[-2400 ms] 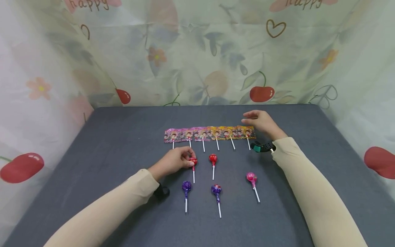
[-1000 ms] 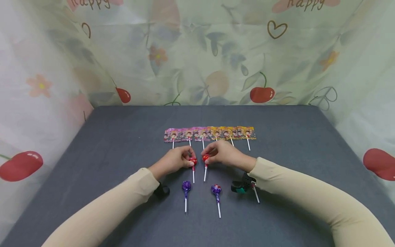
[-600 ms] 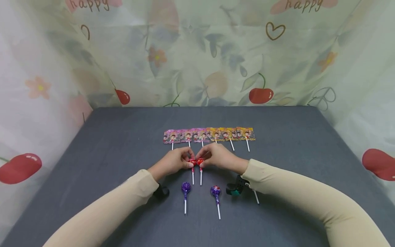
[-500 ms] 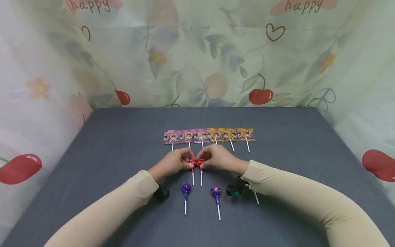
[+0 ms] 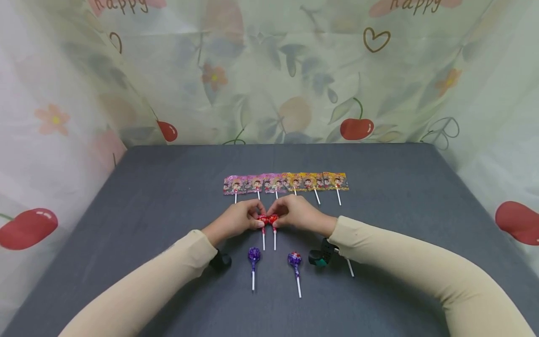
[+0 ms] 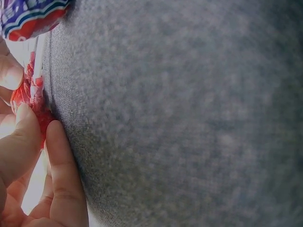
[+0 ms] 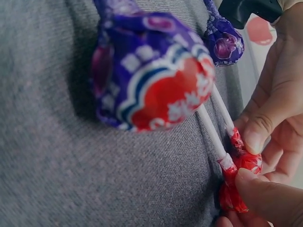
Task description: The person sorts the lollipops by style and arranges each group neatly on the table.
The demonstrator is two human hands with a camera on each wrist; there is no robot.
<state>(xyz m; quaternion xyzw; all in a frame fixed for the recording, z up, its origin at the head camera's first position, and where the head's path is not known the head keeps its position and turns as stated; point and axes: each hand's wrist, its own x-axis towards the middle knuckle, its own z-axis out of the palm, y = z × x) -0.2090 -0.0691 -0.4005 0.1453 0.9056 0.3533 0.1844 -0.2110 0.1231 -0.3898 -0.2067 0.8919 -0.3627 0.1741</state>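
Observation:
Two red-wrapped lollipops lie side by side with their heads together and white sticks toward me. My left hand (image 5: 236, 219) pinches the left red lollipop (image 5: 264, 241) by its head, between thumb and fingers. From the other side my right hand (image 5: 302, 214) pinches the right red lollipop (image 5: 275, 239) the same way. The right wrist view shows both thumbs on the red wrappers, with the right hand's lollipop (image 7: 228, 171) nearer the camera. Closer to me lie a purple lollipop (image 5: 254, 255) on the left and a purple-and-red lollipop (image 5: 294, 259) on the right.
Behind the hands, pink-wrapped flat lollipops (image 5: 236, 184) and yellow-wrapped flat lollipops (image 5: 336, 180) form one row across the dark table (image 5: 168, 187). A lollipop stick (image 5: 351, 268) shows below my right sleeve, its head hidden. Patterned curtains (image 5: 269, 70) stand at the back and sides.
My right hand came from beside the row's right end, took the right red lollipop and slid it left against the other. For the last half second both hands have stayed still.

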